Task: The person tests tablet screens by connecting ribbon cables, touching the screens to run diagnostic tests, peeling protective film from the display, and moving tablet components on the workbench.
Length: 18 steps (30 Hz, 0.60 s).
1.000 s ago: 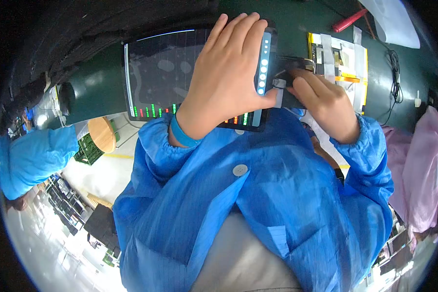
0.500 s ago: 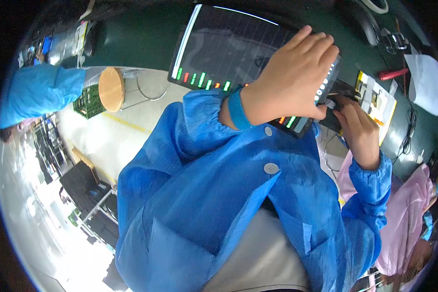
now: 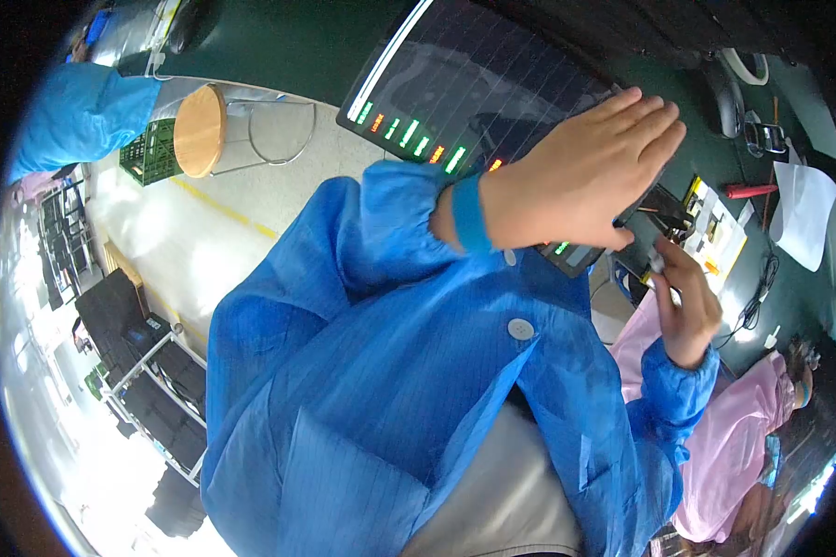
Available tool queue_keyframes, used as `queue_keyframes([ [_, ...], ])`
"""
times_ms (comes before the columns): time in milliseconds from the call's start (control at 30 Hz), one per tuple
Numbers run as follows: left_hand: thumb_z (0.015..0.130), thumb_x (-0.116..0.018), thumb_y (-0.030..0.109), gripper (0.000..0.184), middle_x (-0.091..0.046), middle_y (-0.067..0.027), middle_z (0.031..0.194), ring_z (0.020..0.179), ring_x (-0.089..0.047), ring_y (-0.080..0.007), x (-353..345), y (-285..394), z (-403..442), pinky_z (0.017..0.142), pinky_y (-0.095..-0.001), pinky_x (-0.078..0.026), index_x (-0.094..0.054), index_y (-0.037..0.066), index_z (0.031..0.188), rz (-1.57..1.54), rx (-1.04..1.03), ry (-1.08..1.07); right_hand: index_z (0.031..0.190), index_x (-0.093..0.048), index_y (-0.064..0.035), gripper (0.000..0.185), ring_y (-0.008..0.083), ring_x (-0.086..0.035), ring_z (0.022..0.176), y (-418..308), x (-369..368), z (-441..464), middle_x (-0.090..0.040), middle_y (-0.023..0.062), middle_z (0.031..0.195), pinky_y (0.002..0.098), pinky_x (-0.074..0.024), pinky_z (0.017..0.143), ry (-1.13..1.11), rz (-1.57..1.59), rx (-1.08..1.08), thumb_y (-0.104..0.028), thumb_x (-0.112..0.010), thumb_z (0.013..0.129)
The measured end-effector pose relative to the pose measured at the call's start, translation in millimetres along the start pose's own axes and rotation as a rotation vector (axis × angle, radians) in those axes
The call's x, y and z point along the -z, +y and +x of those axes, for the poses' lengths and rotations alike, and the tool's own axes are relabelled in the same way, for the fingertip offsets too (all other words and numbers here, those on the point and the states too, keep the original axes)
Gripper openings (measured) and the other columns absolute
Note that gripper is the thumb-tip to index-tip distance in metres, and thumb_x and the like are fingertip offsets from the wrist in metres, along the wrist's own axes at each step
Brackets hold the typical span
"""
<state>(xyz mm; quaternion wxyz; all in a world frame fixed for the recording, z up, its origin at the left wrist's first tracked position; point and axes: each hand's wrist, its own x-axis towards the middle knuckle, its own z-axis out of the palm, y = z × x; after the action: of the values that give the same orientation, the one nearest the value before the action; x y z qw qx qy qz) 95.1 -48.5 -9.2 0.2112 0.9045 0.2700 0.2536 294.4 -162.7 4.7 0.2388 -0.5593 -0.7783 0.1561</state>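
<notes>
A tablet-like screen (image 3: 492, 74) with a dark display shows rows of green and red labels along its near side. Over its right end lies my left hand (image 3: 576, 176), back upward, fingers stretched across it and thumb at the near edge, gripping the device. A blue band (image 3: 471, 215) circles that wrist. My right hand (image 3: 689, 302) is just right of the screen, apart from it, fingers and thumb pinched on a small pale piece (image 3: 658, 264) that is too blurred to name. The screen's right edge is mostly hidden under my left hand.
On the dark green table (image 3: 260, 56) lie a yellow-edged board (image 3: 718, 232), a red-handled tool (image 3: 751, 191), white paper (image 3: 802, 213) and a black cable (image 3: 760, 297). A round stool (image 3: 200, 130) and green crate (image 3: 149, 153) stand left. A person in a pink sleeve (image 3: 729, 446) is at right.
My right hand has drawn back from the screen's right edge toward my body, with the pale piece between its fingers. My left hand stays over the screen. The whole view has shifted.
</notes>
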Motion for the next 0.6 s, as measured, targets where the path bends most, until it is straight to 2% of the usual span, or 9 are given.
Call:
queue_keyframes([
  [67, 0.061, -0.074, 0.029, 0.079, -0.043, -0.0191, 0.131, 0.126, -0.038, -0.0311, 16, 7, -9, 0.109, -0.0447, -0.022, -0.042, -0.003, 0.126, -0.065, 0.024, 0.048, 0.080, -0.057, 0.0024, 0.009, 0.0244, -0.065, 0.086, 6, 16, -7, -0.065, 0.0157, 0.101, 0.0321, -0.0505, 0.072, 0.079, 0.053, -0.077, -0.001, -0.065, 0.076],
  [133, 0.064, -0.071, 0.023, 0.063, -0.047, -0.0149, 0.128, 0.124, -0.041, -0.0301, 46, 15, -30, 0.108, -0.0447, -0.023, -0.052, 0.001, 0.120, -0.071, 0.091, 0.083, 0.084, -0.058, 0.0028, 0.010, 0.0214, -0.064, 0.091, 19, 31, -9, -0.065, 0.0142, 0.102, 0.0307, -0.0482, 0.079, 0.300, 0.067, -0.413, -0.006, -0.061, 0.081],
  [200, 0.064, -0.066, 0.017, 0.053, -0.049, -0.0108, 0.128, 0.126, -0.039, -0.0300, 73, 12, -60, 0.108, -0.0492, -0.019, -0.058, 0.012, 0.116, 0.048, 0.212, 0.045, 0.096, -0.060, 0.0028, 0.020, 0.0189, -0.062, 0.088, 45, 57, -11, -0.065, 0.0111, 0.100, 0.0291, -0.0475, 0.078, 0.256, -0.154, -0.676, -0.014, -0.051, 0.091],
  [233, 0.064, -0.064, 0.014, 0.051, -0.050, -0.0087, 0.128, 0.127, -0.038, -0.0300, 85, 8, -73, 0.108, -0.0514, -0.017, -0.061, 0.017, 0.115, 0.107, 0.272, 0.025, 0.097, -0.061, 0.0027, 0.022, 0.0179, -0.061, 0.084, 45, 58, -13, -0.065, 0.0104, 0.098, 0.0284, -0.0471, 0.075, 0.324, -0.376, -0.624, -0.016, -0.050, 0.091],
  [300, 0.064, -0.059, 0.009, 0.041, -0.054, -0.0056, 0.123, 0.125, -0.039, -0.0287, 93, -2, -100, 0.108, -0.0520, -0.014, -0.068, 0.021, 0.102, 0.246, 0.354, 0.125, 0.100, -0.061, 0.0027, 0.026, 0.0159, -0.060, 0.076, 43, 58, -17, -0.065, 0.0091, 0.092, 0.0268, -0.0464, 0.068, 0.448, -0.821, -0.499, -0.019, -0.049, 0.091],
  [400, 0.063, -0.058, 0.007, 0.035, -0.058, 0.0002, 0.115, 0.121, -0.042, -0.0247, 81, -16, -126, 0.109, -0.0536, -0.008, -0.072, 0.025, 0.090, 0.363, 0.389, 0.279, 0.099, -0.061, 0.0029, 0.030, 0.0143, -0.056, 0.072, -21, 54, -37, -0.063, 0.0082, 0.090, 0.0247, -0.0423, 0.061, 0.261, -0.093, -0.619, -0.024, -0.051, 0.091],
  [467, 0.062, -0.059, 0.008, 0.033, -0.060, 0.0026, 0.112, 0.120, -0.042, -0.0233, 74, -24, -135, 0.110, -0.0540, -0.003, -0.073, 0.026, 0.086, 0.388, 0.380, 0.319, 0.093, -0.062, -0.0011, 0.027, 0.0183, -0.057, 0.076, -35, 40, -49, -0.063, 0.0089, 0.090, 0.0296, -0.0430, 0.065, -0.290, 0.708, -0.466, -0.026, -0.052, 0.089],
  [533, 0.063, -0.058, 0.009, 0.033, -0.060, 0.0030, 0.111, 0.121, -0.042, -0.0238, 70, -29, -138, 0.110, -0.0534, 0.002, -0.073, 0.028, 0.087, 0.391, 0.373, 0.309, 0.097, -0.061, -0.0024, 0.027, 0.0179, -0.057, 0.077, -36, -6, -33, -0.063, 0.0084, 0.091, 0.0291, -0.0427, 0.065, -0.797, 0.689, -0.593, -0.026, -0.051, 0.089],
  [600, 0.067, -0.057, 0.014, 0.030, -0.060, 0.0033, 0.112, 0.122, -0.041, -0.0237, 71, -27, -139, 0.110, -0.0528, 0.004, -0.073, 0.028, 0.088, 0.381, 0.356, 0.324, 0.111, -0.057, -0.0039, 0.031, 0.0203, -0.057, 0.084, -8, -85, -56, -0.062, 0.0087, 0.098, 0.0272, -0.0430, 0.071, -0.676, 0.837, -0.839, -0.024, -0.056, 0.087],
])
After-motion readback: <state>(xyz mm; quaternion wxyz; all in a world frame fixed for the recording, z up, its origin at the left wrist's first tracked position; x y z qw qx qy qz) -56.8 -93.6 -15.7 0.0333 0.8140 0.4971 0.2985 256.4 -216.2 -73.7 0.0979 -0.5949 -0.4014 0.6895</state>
